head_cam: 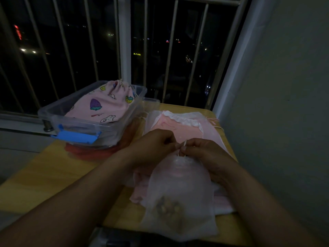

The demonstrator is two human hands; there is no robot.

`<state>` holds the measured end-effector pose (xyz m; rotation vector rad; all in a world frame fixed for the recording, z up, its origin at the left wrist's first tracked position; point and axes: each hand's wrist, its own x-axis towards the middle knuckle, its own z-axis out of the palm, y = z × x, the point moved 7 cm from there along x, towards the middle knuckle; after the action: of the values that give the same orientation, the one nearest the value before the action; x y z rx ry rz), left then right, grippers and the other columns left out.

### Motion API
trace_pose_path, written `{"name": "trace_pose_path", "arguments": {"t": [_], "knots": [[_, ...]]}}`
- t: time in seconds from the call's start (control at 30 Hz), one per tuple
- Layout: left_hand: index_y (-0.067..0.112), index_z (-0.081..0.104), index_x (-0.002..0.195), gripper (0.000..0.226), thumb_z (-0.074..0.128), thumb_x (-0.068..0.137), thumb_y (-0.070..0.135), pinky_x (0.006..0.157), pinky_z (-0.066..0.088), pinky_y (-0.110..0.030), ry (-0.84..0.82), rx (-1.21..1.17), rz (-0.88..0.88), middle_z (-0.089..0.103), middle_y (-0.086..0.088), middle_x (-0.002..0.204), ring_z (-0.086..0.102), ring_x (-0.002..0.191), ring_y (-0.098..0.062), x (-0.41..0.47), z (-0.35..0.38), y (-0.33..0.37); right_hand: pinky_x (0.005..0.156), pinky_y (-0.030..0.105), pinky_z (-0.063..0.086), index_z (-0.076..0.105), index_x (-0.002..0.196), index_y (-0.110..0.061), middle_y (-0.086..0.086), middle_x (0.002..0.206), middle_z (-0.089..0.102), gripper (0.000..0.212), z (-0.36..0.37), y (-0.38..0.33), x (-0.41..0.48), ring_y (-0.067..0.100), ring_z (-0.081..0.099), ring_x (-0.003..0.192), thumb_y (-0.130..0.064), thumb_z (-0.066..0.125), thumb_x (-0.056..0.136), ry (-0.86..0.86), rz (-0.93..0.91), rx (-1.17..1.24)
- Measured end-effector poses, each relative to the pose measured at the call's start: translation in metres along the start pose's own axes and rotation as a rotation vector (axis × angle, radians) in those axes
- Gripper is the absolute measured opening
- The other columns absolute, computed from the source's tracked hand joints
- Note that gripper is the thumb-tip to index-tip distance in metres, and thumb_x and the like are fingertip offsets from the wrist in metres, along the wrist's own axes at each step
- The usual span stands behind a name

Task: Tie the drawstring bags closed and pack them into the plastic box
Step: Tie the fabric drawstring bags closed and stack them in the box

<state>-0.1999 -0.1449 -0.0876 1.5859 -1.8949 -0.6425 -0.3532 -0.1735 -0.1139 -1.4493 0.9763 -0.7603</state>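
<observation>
Drawstring bag, printed pink [105, 104]: lies inside the plastic box at the left, its mouth gathered and pointing toward the window, with fruit and rabbit prints on its cloth.
Plastic box [53, 111]: clear, lid off, on the far left of the table; a blue latch [76, 137] hangs on its near end.
Red item [85, 152]: lies under the box; too dim to tell what it is.
Table [44, 175]: light wood, carrying the box and all the bags.
Left hand [153, 145]: fingers curled, pinching the white cord just above the sheer bag's mouth.
White cord [184, 144]: a short loop stands between the two hands.
Sheer white bag [178, 193]: lies in the near middle on top of pink cloth, mouth bunched under the fingertips, something brownish showing through near its bottom.
Right hand [201, 150]: thumb and fingers pinch the same cord, touching the left hand.
Pink bag pile [187, 125]: flat bags beyond the hands, right of the box.
Wall [284, 104]: plain, along the table's right edge.
</observation>
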Motion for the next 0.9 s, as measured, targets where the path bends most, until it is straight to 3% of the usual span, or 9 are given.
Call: {"name": "trace_pose_path", "arguments": {"t": [0.07,0.17,0.27,0.33,0.4,0.47,0.53,0.7,0.9], "knots": [[0.017,0.072,0.094,0.020,0.063,0.100,0.034,0.078,0.052,-0.035,-0.005,0.018,-0.016,0.068,0.005,0.086,0.063,0.082,-0.012,0.000,0.000,0.000,0.098,0.051,0.053,0.078,0.075,-0.015,0.010,0.094,0.078,0.005,0.000,-0.006,-0.001,0.026,0.071,0.093,-0.015,0.076,0.081,0.037,-0.060,-0.123],[0.015,0.076,0.087,0.021,0.065,0.098,0.029,0.068,0.047,-0.028,-0.029,-0.067,-0.090,0.067,0.007,0.073,0.058,0.068,-0.005,0.002,0.002,-0.004,0.092,0.036,0.056,0.075,0.078,-0.019,-0.003,0.088,0.078,0.012,-0.002,-0.016,0.001,0.013,0.073,0.089,-0.012,0.074,0.087,0.130,-0.159,-0.330],[0.011,0.076,0.078,0.025,0.067,0.096,0.025,0.057,0.043,-0.024,-0.060,-0.219,-0.182,0.065,0.007,0.061,0.052,0.051,-0.003,0.001,0.005,-0.010,0.086,0.029,0.056,0.075,0.083,-0.017,-0.005,0.087,0.077,0.006,-0.002,-0.021,0.003,0.008,0.072,0.085,-0.014,0.074,0.089,0.154,-0.206,-0.416],[0.007,0.078,0.080,0.022,0.071,0.094,0.023,0.058,0.046,-0.024,-0.066,-0.301,-0.217,0.069,-0.004,0.067,0.055,0.058,-0.008,0.000,0.006,-0.013,0.087,0.029,0.056,0.076,0.083,-0.015,-0.004,0.088,0.077,0.004,-0.004,-0.019,0.004,0.011,0.072,0.087,-0.014,0.075,0.087,0.163,-0.195,-0.387],[0.004,0.079,0.088,0.018,0.074,0.090,0.021,0.071,0.053,-0.031,-0.068,-0.345,-0.217,0.074,-0.018,0.084,0.063,0.072,-0.018,0.000,0.006,-0.016,0.090,0.031,0.055,0.077,0.080,-0.013,-0.002,0.090,0.078,0.005,-0.006,-0.016,0.006,0.014,0.072,0.092,-0.013,0.077,0.085,0.169,-0.172,-0.319],[0.010,0.082,0.090,0.011,0.076,0.088,0.018,0.087,0.059,-0.038,-0.060,-0.358,-0.230,0.078,-0.014,0.094,0.073,0.086,-0.025,0.000,0.006,-0.018,0.092,0.032,0.055,0.077,0.075,-0.016,-0.002,0.092,0.078,0.009,-0.006,-0.013,0.007,0.015,0.072,0.094,-0.013,0.079,0.084,0.160,-0.146,-0.265],[0.010,0.082,0.090,0.010,0.076,0.086,0.017,0.094,0.058,-0.041,-0.055,-0.359,-0.227,0.078,-0.012,0.096,0.073,0.087,-0.018,0.001,0.007,-0.018,0.096,0.036,0.056,0.078,0.071,-0.021,-0.002,0.094,0.079,0.016,-0.006,-0.010,0.008,0.017,0.073,0.097,-0.012,0.079,0.084,0.141,-0.127,-0.209],[0.002,0.074,0.093,0.009,0.076,0.089,0.009,0.087,0.056,-0.035,-0.025,-0.457,-0.128,0.075,-0.007,0.089,0.066,0.083,-0.011,0.000,0.011,-0.014,0.096,0.041,0.057,0.081,0.081,-0.019,0.003,0.095,0.079,0.012,-0.007,-0.003,0.009,0.022,0.073,0.096,-0.010,0.077,0.086,0.101,-0.082,-0.089],[0.015,0.077,0.095,0.010,0.077,0.092,0.024,0.082,0.055,-0.030,-0.027,-0.385,-0.096,0.077,0.000,0.091,0.067,0.082,-0.007,0.001,0.017,-0.017,0.086,0.031,0.055,0.081,0.082,-0.012,0.007,0.092,0.079,0.012,-0.005,-0.005,0.006,0.018,0.072,0.088,-0.010,0.073,0.091,0.078,-0.106,-0.077]]}}
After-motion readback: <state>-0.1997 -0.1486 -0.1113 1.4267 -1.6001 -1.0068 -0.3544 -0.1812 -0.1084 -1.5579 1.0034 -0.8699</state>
